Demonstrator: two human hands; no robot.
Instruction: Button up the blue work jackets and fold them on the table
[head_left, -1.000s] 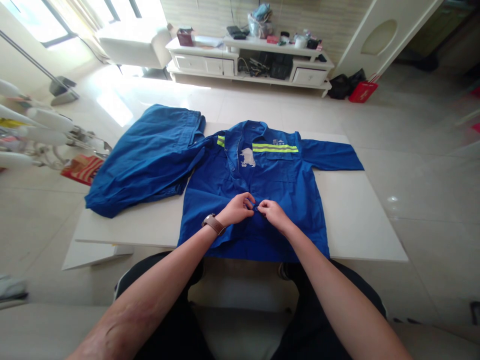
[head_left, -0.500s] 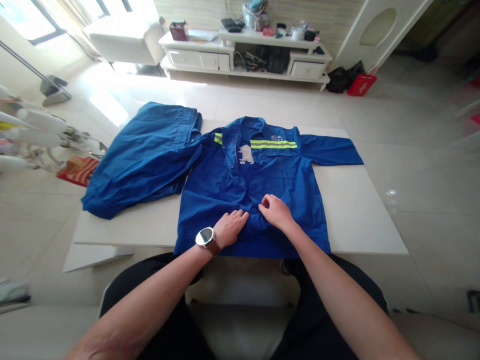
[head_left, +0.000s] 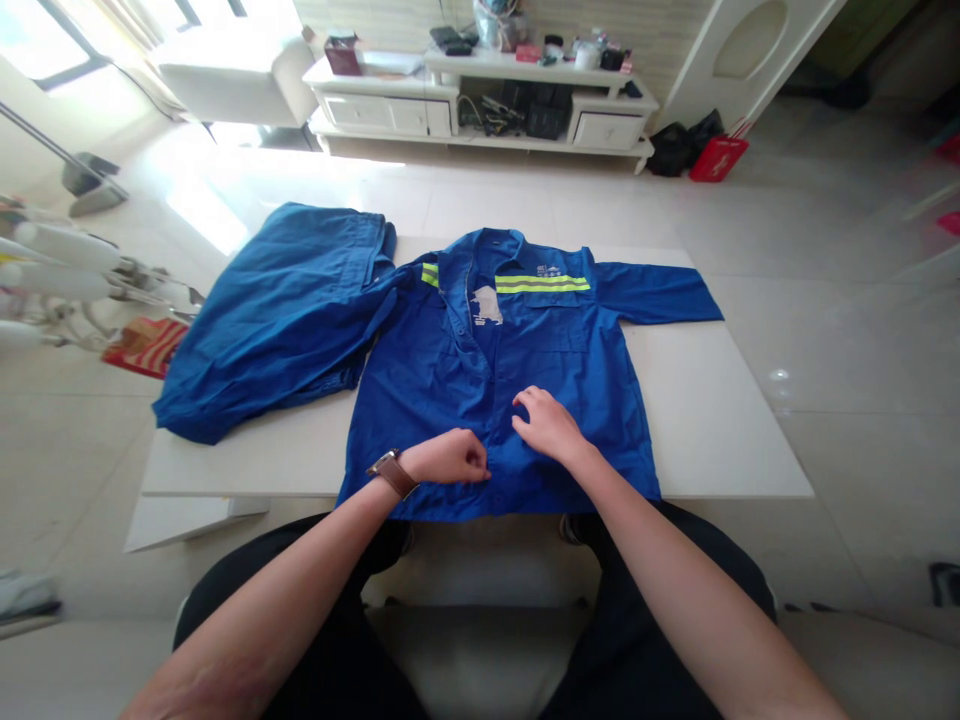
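Note:
A blue work jacket (head_left: 592,400) with yellow-and-grey reflective strips lies front up on the white table, its collar away from me and its upper front partly unbuttoned. My left hand (head_left: 454,458), with a watch on the wrist, is turned on its side at the lower front edge, fingers curled in a pinch on the cloth there. Just right of the front opening, my right hand (head_left: 549,425) rests over the jacket with thumb and fingers apart, holding nothing visible. Folded blue clothing (head_left: 277,300) lies to the left, next to the jacket's sleeve.
The white table (head_left: 712,420) extends to the right under the jacket's other sleeve. Spools of white thread (head_left: 67,245) and a red striped bag (head_left: 146,345) stand at the left. Across the floor are a white cabinet (head_left: 405,115) and a red bag (head_left: 720,158).
My left hand has turned onto its side and moved toward the hem, its fingers curling in. My right hand has shifted slightly left, and its thumb and fingers have spread.

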